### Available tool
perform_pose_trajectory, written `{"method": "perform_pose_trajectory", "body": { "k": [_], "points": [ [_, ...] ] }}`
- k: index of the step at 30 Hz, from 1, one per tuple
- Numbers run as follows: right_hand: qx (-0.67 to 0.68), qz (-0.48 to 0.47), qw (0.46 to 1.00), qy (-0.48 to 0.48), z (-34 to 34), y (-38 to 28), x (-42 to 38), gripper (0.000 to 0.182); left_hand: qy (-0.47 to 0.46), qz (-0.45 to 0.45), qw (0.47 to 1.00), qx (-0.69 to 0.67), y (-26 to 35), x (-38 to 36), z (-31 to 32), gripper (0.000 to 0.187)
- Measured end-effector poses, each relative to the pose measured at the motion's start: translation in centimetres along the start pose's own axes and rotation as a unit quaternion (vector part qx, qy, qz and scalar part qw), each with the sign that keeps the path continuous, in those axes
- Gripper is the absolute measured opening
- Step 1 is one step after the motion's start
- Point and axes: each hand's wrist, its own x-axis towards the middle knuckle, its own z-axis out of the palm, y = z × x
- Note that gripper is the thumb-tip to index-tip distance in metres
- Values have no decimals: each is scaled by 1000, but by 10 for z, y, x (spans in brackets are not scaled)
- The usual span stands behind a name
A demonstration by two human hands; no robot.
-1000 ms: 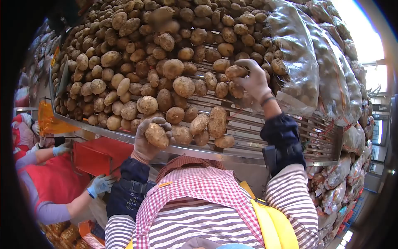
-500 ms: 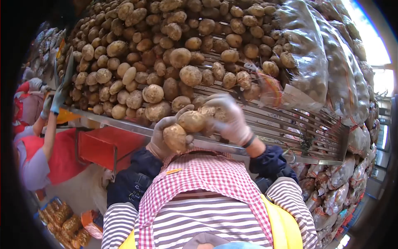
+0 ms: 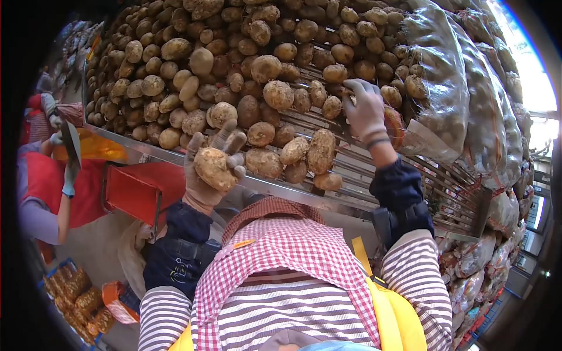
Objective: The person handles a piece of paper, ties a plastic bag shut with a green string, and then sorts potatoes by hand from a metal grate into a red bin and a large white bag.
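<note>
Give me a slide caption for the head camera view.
Gloved left hand holds a potato while the right hand reaches into the potato pile.

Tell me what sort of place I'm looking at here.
Most likely a potato sorting and packing line: loose potatoes heaped on a metal bar grader, stacked clear bags of potatoes alongside, and the gloved left hand gripping one potato.

Potatoes dusty tan-brown; apron red-white check; sleeves maroon-white striped (cuffs navy); bin red; gloves grey.
</note>
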Motion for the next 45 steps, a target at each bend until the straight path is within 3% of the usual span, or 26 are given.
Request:
{"method": "perform_pose_trajectory", "body": {
  "k": [1,2,4,5,9,11,13,15,17,19,20,21,23,24,29,30,31,33,35,39,40,41,43,44,45],
  "points": [
    [-45,62,994,-77,10,5,14,42,2,0,1000,0,-4,-1,-6,72],
    [-42,61,994,-81,18,8,27,42,23,-10,1000,0,-9,-3,-14,72],
    [-25,218,945,-244,32,9,51,46,61,-21,998,1,-16,-7,-22,72],
    [-40,209,938,-273,33,11,57,50,65,-18,998,-1,-18,-9,-25,72],
    [-85,151,955,-239,21,12,57,50,66,-15,997,-25,-23,-19,-35,73],
    [-44,65,994,-70,23,18,51,36,37,-28,999,-20,-21,-23,-39,75],
    [149,68,986,-15,3,-21,41,33,29,-29,998,-50,-25,-27,-40,75],
    [314,11,948,-43,-18,-76,16,33,25,-37,995,-84,-35,-32,-38,75],
    [440,-35,880,-173,-23,-124,-24,36,-18,-58,997,-44,-45,-34,-29,72],
    [378,-168,890,-194,-25,-140,-49,46,20,-58,996,-62,-50,-42,-41,68],
    [305,-167,922,-173,-31,-129,-53,52,23,-73,995,-71,-51,-46,-46,66],
    [246,-156,947,-136,-24,-99,-62,66,26,-86,993,-80,-53,-52,-51,64],
    [201,-21,961,-188,-27,-60,-76,84,22,-78,994,-74,-56,-62,-55,60],
    [144,-21,963,-229,-24,-60,-86,91,25,-71,994,-84,-55,-64,-53,59],
    [181,-49,967,-175,5,-55,-85,84,61,-58,995,-52,-47,-54,-45,54],
    [488,138,834,-215,-6,-49,-78,83,61,-61,995,-51,-48,-52,-43,54],
    [724,302,579,-222,-14,-43,-74,82,59,-64,995,-48,-49,-48,-40,53],
    [750,278,564,-206,-22,-45,-71,75,58,-72,995,-42,-48,-41,-39,52],
    [833,339,365,-239,-36,-52,-71,69,63,-91,994,-26,-49,-35,-39,52],
    [831,409,310,-215,-27,-54,-76,68,113,-99,986,-68,-52,-31,-34,54],
    [851,382,273,-236,-26,-52,-75,67,101,-98,988,-66,-52,-31,-35,56],
    [851,382,273,-235,-29,-56,-72,67,88,-95,990,-64,-50,-32,-37,57],
    [791,398,419,-202,-38,-72,-61,64,76,-88,991,-68,-44,-36,-42,58],
    [781,358,491,-144,-35,-79,-58,62,65,-78,992,-73,-41,-40,-44,58],
    [780,360,490,-148,-35,-80,-60,62,67,-76,992,-77,-39,-45,-45,58]
  ]
}}
